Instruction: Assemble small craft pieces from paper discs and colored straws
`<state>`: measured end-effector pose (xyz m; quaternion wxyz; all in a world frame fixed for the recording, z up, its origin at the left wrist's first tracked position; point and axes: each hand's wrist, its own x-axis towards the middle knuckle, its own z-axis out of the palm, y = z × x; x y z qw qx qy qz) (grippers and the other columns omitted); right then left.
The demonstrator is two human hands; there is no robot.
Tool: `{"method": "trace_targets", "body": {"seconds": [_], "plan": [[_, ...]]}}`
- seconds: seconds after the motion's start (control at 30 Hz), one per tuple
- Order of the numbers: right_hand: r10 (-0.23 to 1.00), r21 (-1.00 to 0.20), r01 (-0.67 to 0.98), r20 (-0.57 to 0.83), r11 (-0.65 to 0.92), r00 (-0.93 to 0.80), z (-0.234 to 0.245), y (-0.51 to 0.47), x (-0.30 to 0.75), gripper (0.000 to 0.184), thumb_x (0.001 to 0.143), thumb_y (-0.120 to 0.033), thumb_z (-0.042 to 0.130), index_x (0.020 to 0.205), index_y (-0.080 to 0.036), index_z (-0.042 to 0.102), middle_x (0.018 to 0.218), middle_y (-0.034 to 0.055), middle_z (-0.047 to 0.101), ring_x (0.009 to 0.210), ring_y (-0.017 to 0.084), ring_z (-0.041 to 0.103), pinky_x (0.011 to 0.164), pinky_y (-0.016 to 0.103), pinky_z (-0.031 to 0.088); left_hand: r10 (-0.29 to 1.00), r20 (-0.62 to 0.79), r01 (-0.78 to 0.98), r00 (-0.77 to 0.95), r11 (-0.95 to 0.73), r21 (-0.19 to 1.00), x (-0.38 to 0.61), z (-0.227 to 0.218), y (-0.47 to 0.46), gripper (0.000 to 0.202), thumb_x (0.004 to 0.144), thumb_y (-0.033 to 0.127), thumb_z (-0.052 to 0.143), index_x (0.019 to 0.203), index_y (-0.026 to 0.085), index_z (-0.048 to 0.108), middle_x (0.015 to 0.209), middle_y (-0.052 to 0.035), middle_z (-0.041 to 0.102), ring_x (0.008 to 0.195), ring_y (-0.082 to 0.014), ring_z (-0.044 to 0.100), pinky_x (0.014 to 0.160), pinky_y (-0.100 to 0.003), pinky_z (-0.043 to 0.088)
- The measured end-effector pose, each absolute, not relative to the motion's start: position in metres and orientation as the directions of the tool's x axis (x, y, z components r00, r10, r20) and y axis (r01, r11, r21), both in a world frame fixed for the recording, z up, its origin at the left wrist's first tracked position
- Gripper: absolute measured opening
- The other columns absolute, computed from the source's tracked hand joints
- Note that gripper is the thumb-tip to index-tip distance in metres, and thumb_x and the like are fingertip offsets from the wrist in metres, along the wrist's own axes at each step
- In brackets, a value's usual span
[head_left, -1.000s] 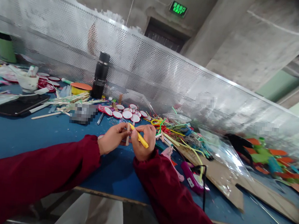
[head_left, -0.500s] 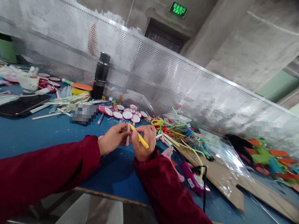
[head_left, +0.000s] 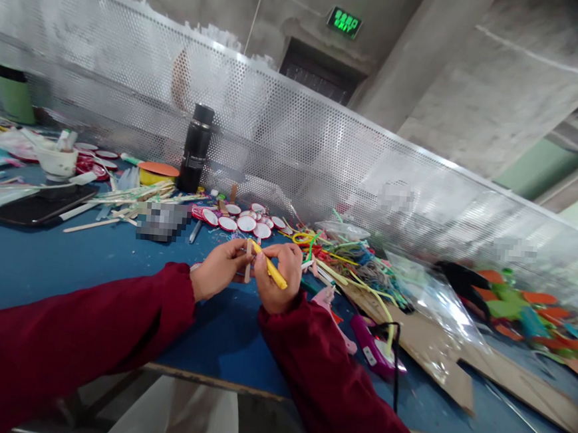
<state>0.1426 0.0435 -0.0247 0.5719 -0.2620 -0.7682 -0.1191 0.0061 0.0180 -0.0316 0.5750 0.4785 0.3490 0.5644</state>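
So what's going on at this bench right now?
A person in dark red sleeves works with both hands just above the blue table. The left hand pinches a small wooden stick upright. The right hand holds a yellow stick slanted, its tip near the wooden one's top. Beyond them lie red-rimmed white discs and a black flask, with a tangle of coloured cords and a purple tool to the right.

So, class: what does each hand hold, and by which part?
The right hand grips a yellow pen-like tool around its middle, both ends showing. The left hand pinches a small upright wooden stick in its fingertips.
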Motion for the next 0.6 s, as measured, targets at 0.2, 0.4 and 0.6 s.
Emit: {"method": "trace_targets", "body": {"seconds": [0.2,0.4,0.6], "plan": [[0.273,-0.116,0.542,0.937,0.833,-0.218,-0.0243,0.0426,0.1428,0.005,0.084,-0.022,0.055,0.08,-0.022,0.053,0.072,-0.0004,0.065,0.069,0.017,0.06,0.087,0.041,0.042,0.984,0.126,-0.309,0.122,-0.083,0.947,0.0063,-0.029,0.0163,0.025,0.076,0.034,0.072,0.086,0.018,0.057,0.071,0.0016,0.062,0.059,-0.0114,0.057,0.059,-0.024,0.05],[0.283,-0.122,0.54,0.932,0.833,-0.225,-0.0242,0.0435,0.1423,0.004,0.084,-0.023,0.054,0.08,-0.022,0.053,0.073,-0.0004,0.065,0.068,0.016,0.06,0.088,0.042,0.041,0.982,0.132,-0.297,0.134,-0.087,0.951,0.0059,-0.0309,0.0172,0.023,0.078,0.035,0.07,0.085,0.018,0.056,0.07,0.0015,0.061,0.059,-0.0118,0.057,0.059,-0.025,0.051],[0.272,-0.116,0.53,0.936,0.84,-0.225,-0.0238,0.0429,0.1423,0.004,0.084,-0.021,0.055,0.08,-0.021,0.053,0.072,-0.0003,0.065,0.067,0.016,0.059,0.088,0.042,0.041,0.985,0.122,-0.297,0.124,-0.08,0.952,0.0063,-0.0311,0.0179,0.024,0.077,0.035,0.071,0.084,0.018,0.055,0.069,0.0018,0.061,0.057,-0.0111,0.056,0.059,-0.025,0.051]]}}
